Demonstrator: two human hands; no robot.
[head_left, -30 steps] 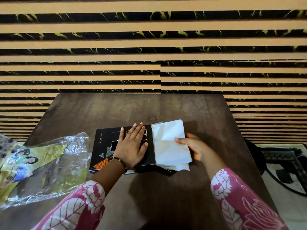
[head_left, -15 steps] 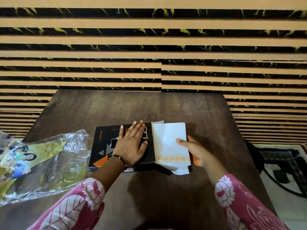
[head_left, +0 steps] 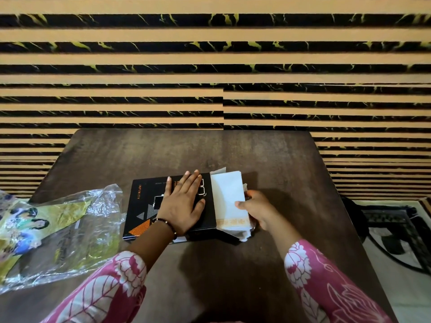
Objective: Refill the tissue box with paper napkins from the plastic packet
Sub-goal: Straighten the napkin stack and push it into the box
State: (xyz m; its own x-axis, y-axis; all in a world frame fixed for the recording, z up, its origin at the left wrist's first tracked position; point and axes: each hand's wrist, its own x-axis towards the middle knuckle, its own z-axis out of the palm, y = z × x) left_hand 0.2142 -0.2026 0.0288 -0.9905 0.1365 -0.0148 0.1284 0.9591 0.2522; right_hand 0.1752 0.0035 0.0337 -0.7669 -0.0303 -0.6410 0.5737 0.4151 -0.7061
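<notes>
Head view: we note box [head_left: 172, 206] flat on table [head_left: 233, 155] | left hand [head_left: 182, 206] spread flat on box | right hand [head_left: 256, 212] pinching napkins [head_left: 229, 201] at box's right end | packet [head_left: 58, 234] lies left, apart.

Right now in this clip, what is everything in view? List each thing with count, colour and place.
table: one, dark brown wood grain, fills the centre, against the wall
tissue box: one, black with orange and grey triangles, lying flat mid-table
paper napkins: one white stack with an orange patterned band, sticking out of the box's right end
plastic packet: one, clear with yellow-green print, crumpled on the table's left side
wall panelling: tan and black stripes with yellow veining, behind the table
rug: one, dark and pale pattern, floor at right
bracelet: one, dark beads, left wrist
sleeves: two, pink with white floral print, bottom of view
left hand: flat on the box top
right hand: gripping the napkins' right edge
</notes>
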